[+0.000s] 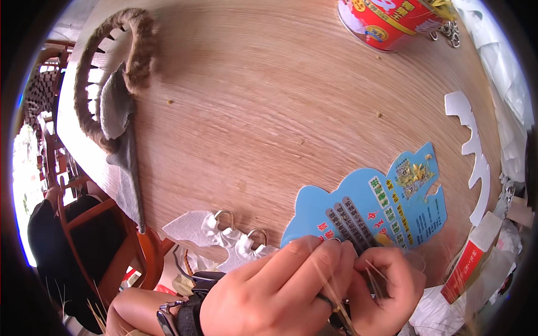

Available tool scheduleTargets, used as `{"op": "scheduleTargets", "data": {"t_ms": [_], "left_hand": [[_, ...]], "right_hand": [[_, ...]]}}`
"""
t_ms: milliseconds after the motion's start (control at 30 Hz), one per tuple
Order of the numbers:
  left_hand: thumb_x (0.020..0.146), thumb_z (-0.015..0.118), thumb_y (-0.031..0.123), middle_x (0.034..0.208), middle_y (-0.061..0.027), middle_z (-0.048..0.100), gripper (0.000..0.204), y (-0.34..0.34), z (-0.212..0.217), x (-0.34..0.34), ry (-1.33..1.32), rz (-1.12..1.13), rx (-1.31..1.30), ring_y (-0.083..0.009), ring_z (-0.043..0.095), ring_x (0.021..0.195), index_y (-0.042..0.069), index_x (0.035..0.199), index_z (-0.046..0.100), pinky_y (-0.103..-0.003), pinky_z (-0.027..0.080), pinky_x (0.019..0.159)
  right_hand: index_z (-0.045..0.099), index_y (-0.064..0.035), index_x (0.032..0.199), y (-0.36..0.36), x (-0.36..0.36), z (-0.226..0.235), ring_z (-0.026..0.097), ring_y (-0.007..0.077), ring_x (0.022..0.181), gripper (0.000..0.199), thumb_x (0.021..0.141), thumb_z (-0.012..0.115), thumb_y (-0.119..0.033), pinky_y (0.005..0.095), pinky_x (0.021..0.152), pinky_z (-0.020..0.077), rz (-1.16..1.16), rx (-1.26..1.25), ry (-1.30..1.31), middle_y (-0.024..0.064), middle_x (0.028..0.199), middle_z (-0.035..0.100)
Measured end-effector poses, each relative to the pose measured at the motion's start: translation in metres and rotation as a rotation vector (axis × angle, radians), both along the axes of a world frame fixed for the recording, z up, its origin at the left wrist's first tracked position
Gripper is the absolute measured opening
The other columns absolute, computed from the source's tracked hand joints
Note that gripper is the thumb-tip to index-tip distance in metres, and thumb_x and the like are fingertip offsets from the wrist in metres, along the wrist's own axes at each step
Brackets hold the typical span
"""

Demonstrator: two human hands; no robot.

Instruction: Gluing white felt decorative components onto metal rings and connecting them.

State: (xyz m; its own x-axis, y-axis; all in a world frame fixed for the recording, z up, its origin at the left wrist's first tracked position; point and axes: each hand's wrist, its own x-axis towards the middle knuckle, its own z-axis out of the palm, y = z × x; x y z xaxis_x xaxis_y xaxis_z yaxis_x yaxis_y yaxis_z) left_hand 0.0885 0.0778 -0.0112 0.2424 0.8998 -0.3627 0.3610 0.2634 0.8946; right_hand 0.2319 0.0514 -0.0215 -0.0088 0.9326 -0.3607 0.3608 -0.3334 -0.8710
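My left hand (274, 288) and my right hand (386, 288) meet at the table's near edge, fingers closed in a pinch. What they pinch is small and mostly hidden; a bit of it looks metallic. Thin pale strands cross in front of the fingers. Under the fingertips lies a blue cloud-shaped card (358, 196) with printing and yellow crumbs on it. To the left of my left hand, white felt pieces (193, 225) with gathered white bows and metal rings (225, 217) rest at the edge.
A brown furry band (84, 84) with dark teeth and grey cloth lies at far left. At far right sit a red tin (381, 25), a white jagged strip (473, 151) and a red-and-white box (471, 257). Beyond the left edge, a person in dark clothes (84, 252) sits by wooden chairs.
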Motion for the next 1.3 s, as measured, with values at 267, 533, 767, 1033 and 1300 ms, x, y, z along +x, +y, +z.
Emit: {"op": "scheduleTargets", "data": {"t_ms": [267,533,767,1033,1300], "left_hand": [[0.082,0.063,0.009,0.092,-0.0093,0.061,0.031,0.008,0.015,-0.014,0.083,-0.048,0.048,-0.0251,0.062,0.074,0.002,0.111,0.056,-0.034,0.051,0.06],[0.077,0.066,0.008,0.089,-0.0085,0.063,0.026,0.007,0.004,-0.009,0.253,-0.099,0.19,-0.0201,0.063,0.068,0.001,0.102,0.061,-0.029,0.051,0.051],[0.077,0.067,0.008,0.082,-0.0093,0.064,0.025,0.01,0.006,-0.012,0.334,-0.151,0.231,-0.0185,0.064,0.063,-0.001,0.099,0.061,-0.026,0.051,0.05],[0.073,0.065,0.002,0.09,-0.0092,0.062,0.019,0.02,0.005,-0.016,0.362,-0.301,0.293,-0.0182,0.065,0.075,-0.005,0.09,0.063,-0.025,0.053,0.053],[0.069,0.067,0.002,0.096,-0.0121,0.063,0.023,0.025,-0.002,-0.029,0.161,-0.296,0.134,-0.0216,0.066,0.077,-0.004,0.091,0.065,-0.026,0.055,0.057]], "right_hand": [[0.056,0.0022,0.086,0.009,0.001,0.002,0.054,0.0049,0.058,0.005,0.084,0.06,0.005,0.0187,0.053,0.0433,0.072,0.018,-0.041,0.0022,0.066,0.058],[0.058,0.0035,0.088,0.003,0.007,-0.009,0.057,0.0058,0.059,0.009,0.082,0.065,0.003,0.0185,0.053,0.0446,-0.033,-0.108,0.041,0.0032,0.067,0.062],[0.058,0.0042,0.088,0.01,0.007,-0.001,0.057,0.0054,0.058,0.007,0.082,0.063,0.005,0.0178,0.053,0.0446,0.053,-0.12,0.066,0.0042,0.069,0.062],[0.058,0.0037,0.087,0.006,-0.002,-0.001,0.058,0.0061,0.059,0.011,0.081,0.067,0.001,0.0176,0.052,0.0449,0.013,-0.103,-0.113,0.004,0.067,0.062],[0.054,-0.0002,0.091,0.002,-0.008,0.002,0.057,0.0063,0.057,0.018,0.081,0.069,-0.003,0.0176,0.05,0.0436,-0.125,-0.151,-0.102,0.0055,0.069,0.062]]}}
